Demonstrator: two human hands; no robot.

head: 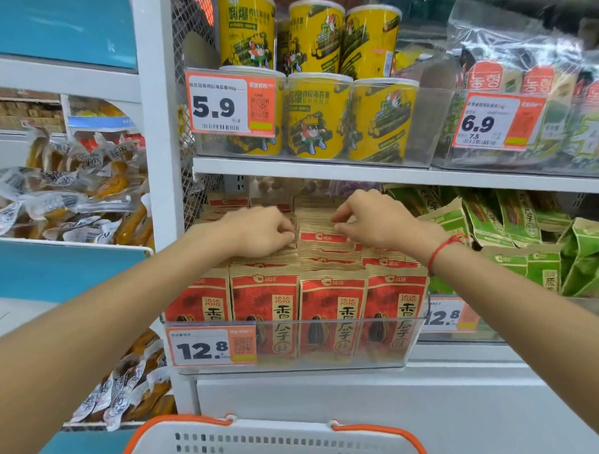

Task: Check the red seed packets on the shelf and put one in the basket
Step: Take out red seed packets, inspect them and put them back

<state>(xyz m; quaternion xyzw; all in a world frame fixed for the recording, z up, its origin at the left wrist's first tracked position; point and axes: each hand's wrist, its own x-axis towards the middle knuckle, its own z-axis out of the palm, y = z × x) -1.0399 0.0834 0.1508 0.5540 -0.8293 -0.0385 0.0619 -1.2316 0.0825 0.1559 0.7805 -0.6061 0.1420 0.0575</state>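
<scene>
Red sunflower seed packets (pixel 331 314) are stood in rows above the basket (pixel 271 441); their tops are pinched by left hand (pixel 261 231) and right hand (pixel 369 221). Probably light, crinkly, best gripped by the top seam.

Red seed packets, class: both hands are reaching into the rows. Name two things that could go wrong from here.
1. The red seed packets stand tightly packed, so lifting one may drag neighbours out over the clear tray front.
2. The basket sits low, beneath the shelf; a released packet might miss it.
</scene>
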